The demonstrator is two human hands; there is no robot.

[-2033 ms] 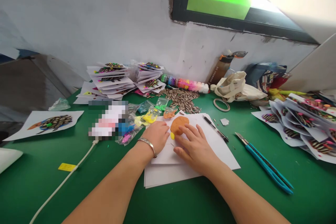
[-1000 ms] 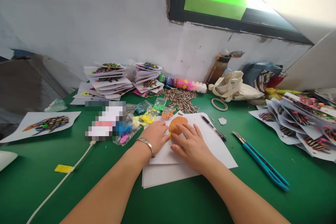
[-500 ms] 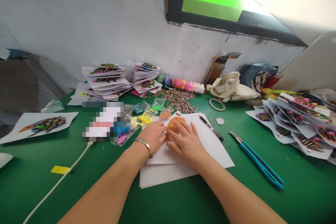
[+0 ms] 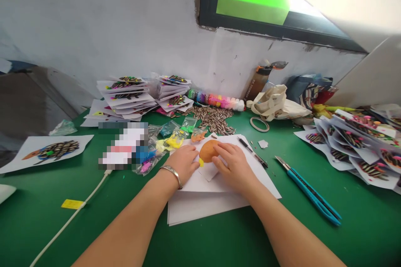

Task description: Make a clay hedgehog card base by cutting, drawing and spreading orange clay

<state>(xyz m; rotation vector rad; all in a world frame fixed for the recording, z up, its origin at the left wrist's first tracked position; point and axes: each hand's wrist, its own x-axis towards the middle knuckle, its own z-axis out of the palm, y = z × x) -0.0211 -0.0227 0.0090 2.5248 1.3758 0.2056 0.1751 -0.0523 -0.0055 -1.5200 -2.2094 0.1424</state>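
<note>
Pulled back and curled since half a second ago: right hand (image 4: 235, 166), fingers bent now, tips pressed on the right edge of the orange clay blob (image 4: 209, 150). Before, flat and stretched out over the blob. Left hand (image 4: 184, 161) hardly moved, loosely closed, fingertips touching the left edge of the blob next to one tiny yellow clay bit (image 4: 201, 162). Cannot tell if anything pinched inside that hand. One silver bracelet (image 4: 171, 172) on the left wrist.

One orange clay blob, round and flat, sitting on a stack of white paper (image 4: 219, 194) on the green table (image 4: 219, 242), between the two hands.

Just left of the blob: a few small clear bags (image 4: 171, 139) with bits of bright clay, too jumbled to count. Behind the blob: one pile of striped sunflower seeds (image 4: 214, 119), and past it one row of little clay tubs (image 4: 217, 101) by the wall. Right of the blob: one black pen (image 4: 252, 152), then one blue cutter knife (image 4: 310, 195) farther right, and one tape ring (image 4: 259, 124) behind the pen. Far right of the blob: many paper sheets with seed pictures (image 4: 354, 144). Behind and left of the blob: two stacks of the same kind of pictures (image 4: 131, 96). Far left: one single seed picture (image 4: 46, 152) and one white cable (image 4: 72, 217).
</note>
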